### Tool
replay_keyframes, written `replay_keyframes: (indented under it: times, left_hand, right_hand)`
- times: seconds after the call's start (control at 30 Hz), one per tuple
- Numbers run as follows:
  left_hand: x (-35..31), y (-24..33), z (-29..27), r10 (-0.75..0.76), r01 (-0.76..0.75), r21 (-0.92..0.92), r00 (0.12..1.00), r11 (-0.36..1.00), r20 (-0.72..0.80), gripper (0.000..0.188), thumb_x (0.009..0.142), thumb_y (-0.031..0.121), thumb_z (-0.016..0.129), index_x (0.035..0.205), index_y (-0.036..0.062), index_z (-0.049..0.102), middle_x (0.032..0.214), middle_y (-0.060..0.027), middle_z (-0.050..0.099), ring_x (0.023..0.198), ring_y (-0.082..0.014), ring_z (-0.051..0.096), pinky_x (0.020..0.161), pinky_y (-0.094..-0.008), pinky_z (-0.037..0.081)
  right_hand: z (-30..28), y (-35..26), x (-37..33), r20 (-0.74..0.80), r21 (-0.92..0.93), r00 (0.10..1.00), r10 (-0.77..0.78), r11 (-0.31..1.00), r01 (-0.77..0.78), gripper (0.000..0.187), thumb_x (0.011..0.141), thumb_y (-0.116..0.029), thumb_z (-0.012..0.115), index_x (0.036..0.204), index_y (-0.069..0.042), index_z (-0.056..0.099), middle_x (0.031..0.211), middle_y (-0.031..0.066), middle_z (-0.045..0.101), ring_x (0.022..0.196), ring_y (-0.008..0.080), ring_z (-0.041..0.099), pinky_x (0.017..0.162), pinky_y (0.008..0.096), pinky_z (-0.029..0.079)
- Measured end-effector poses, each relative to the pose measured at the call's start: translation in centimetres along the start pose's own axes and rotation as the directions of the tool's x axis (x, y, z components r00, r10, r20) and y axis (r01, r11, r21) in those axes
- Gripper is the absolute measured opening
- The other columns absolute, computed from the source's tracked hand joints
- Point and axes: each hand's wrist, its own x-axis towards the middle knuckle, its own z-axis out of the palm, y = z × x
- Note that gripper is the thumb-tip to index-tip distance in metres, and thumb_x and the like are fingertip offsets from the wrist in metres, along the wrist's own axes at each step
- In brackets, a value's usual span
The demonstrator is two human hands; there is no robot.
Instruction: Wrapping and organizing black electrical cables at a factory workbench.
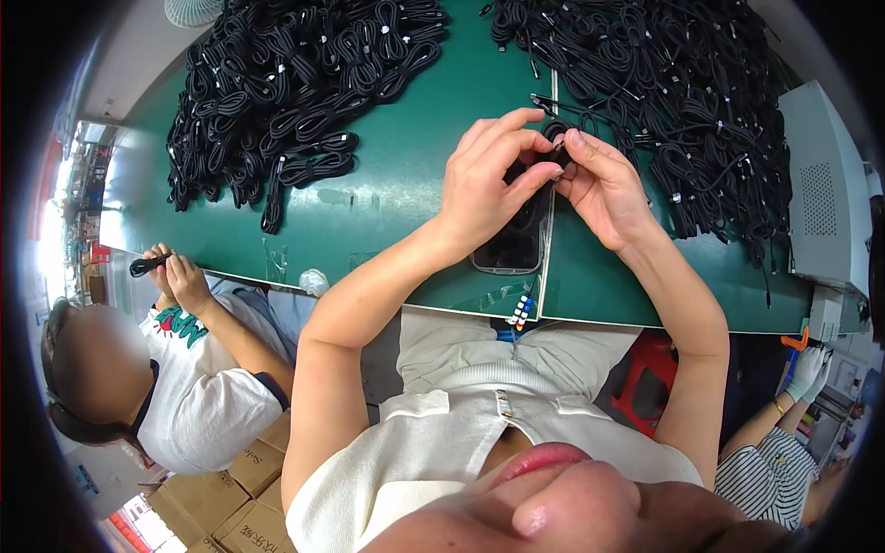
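Both my hands meet over the green table [406,207], fingers bent around a coiled black cable [559,127]. My left hand [489,175] pinches it between thumb and fingers. My right hand [604,184] grips it from the other side, thumb and fingertips close to a small dark end. Part of the coil is hidden behind my fingers. Beneath my hands lies a dark phone [507,256] near the table's front edge. A loose cable plug [544,100] sticks out just beyond my fingertips.
Heaped bundled black cables [295,92] cover the far left; another cable heap [664,101] spreads on the right. A white perforated case [819,184] stands at the right edge. A co-worker [198,405] at left holds a cable bundle [147,265]; another person's gloved hands [808,373] are at right.
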Motion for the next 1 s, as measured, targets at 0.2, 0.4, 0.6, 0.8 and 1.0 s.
replay_keyframes:
  times: [0.2, 0.4, 0.6, 0.8, 1.0]
  left_hand:
    - [0.2, -0.6, -0.1, -0.006, 0.005, -0.055, 1.0, 0.998, -0.024, 0.015, 0.07, 0.008, 0.07, 0.078, 0.0025, 0.059, 0.101, -0.0093, 0.061, 0.081, -0.0238, 0.056, 0.071, -0.0352, 0.045]
    - [0.7, 0.3, -1.4, -0.404, 0.309, -0.724, 0.914, 0.617, 0.047, 0.017, 0.087, 0.007, 0.055, 0.1, -0.0022, 0.055, 0.108, -0.0057, 0.054, 0.087, -0.01, 0.053, 0.081, -0.0247, 0.043]
    - [2.2, -2.0, -3.6, -0.458, 0.208, -0.75, 0.878, 0.628, -0.141, 0.021, 0.092, 0.015, 0.048, 0.105, -0.0012, 0.05, 0.11, -0.0117, 0.055, 0.091, -0.0177, 0.057, 0.088, -0.0372, 0.045]
    - [1.3, 0.6, -1.4, -0.521, 0.539, -0.755, 0.795, 0.373, 0.31, 0.042, 0.093, 0.027, 0.048, 0.124, 0.0055, 0.032, 0.106, -0.0083, 0.058, 0.078, -0.0102, 0.054, 0.066, -0.0241, 0.046]
    - [0.7, 0.6, -1.6, -0.466, 0.653, -0.725, 0.723, 0.218, 0.511, 0.029, 0.093, 0.026, 0.045, 0.111, 0.0047, 0.052, 0.108, -0.0054, 0.058, 0.087, -0.0112, 0.055, 0.076, -0.0289, 0.046]
  right_hand:
    - [0.4, 1.0, 0.2, -0.007, -0.279, 0.983, -0.185, 0.944, 0.175, 0.022, 0.092, -0.019, 0.05, 0.106, -0.003, 0.052, 0.097, 0.0057, 0.058, 0.089, 0.0097, 0.056, 0.079, 0.0253, 0.044]
    - [1.0, 2.4, -0.1, 0.226, -0.512, 0.938, -0.262, 0.787, 0.343, 0.028, 0.094, -0.019, 0.046, 0.113, 0.0, 0.038, 0.091, 0.0066, 0.055, 0.08, 0.0107, 0.053, 0.074, 0.0232, 0.045]
    - [2.0, 2.4, -0.6, 0.217, -0.425, 0.969, -0.119, 0.882, 0.203, 0.03, 0.094, -0.022, 0.047, 0.113, -0.001, 0.038, 0.091, 0.006, 0.055, 0.078, 0.0094, 0.053, 0.072, 0.023, 0.046]
    - [1.3, 2.5, 0.2, 0.18, -0.311, 0.965, -0.188, 0.92, 0.237, 0.029, 0.092, -0.019, 0.05, 0.112, -0.003, 0.037, 0.098, 0.01, 0.058, 0.082, 0.0118, 0.057, 0.073, 0.0235, 0.047]
    - [1.5, 0.8, -0.2, 0.188, -0.456, 0.955, -0.227, 0.841, 0.29, 0.042, 0.091, -0.02, 0.053, 0.123, -0.001, 0.032, 0.102, 0.0113, 0.058, 0.094, 0.0134, 0.056, 0.082, 0.0255, 0.045]
